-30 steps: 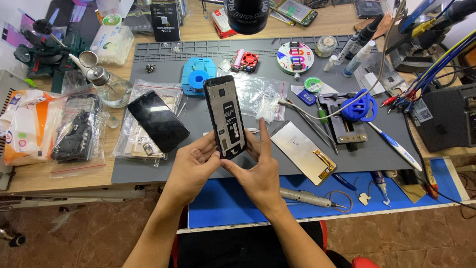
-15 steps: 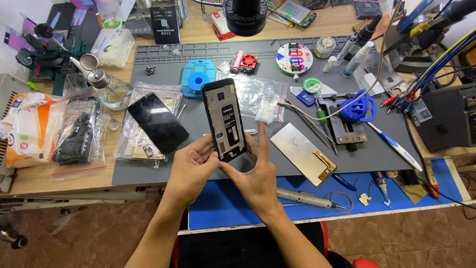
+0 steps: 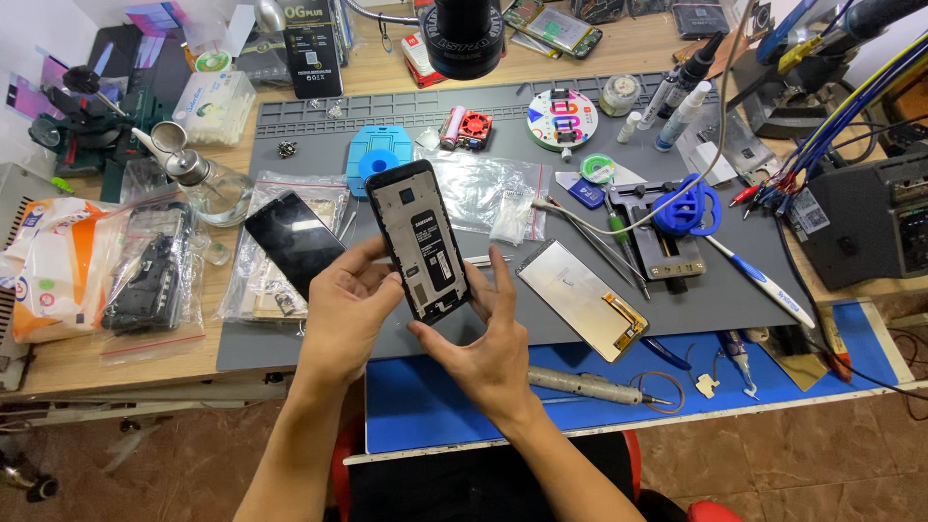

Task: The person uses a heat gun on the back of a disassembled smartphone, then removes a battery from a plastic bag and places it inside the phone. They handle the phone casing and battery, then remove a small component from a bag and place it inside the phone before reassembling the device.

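Two hands, left hand (image 3: 348, 314) and right hand (image 3: 493, 353), each grip closed on the raised phone frame (image 3: 420, 242).

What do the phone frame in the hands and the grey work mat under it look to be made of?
The phone frame, held by the left hand and right hand: probably plastic or painted metal, with a matte black rim and pale inner plate. The grey work mat: likely silicone rubber, dull, with moulded compartments along its far edge.
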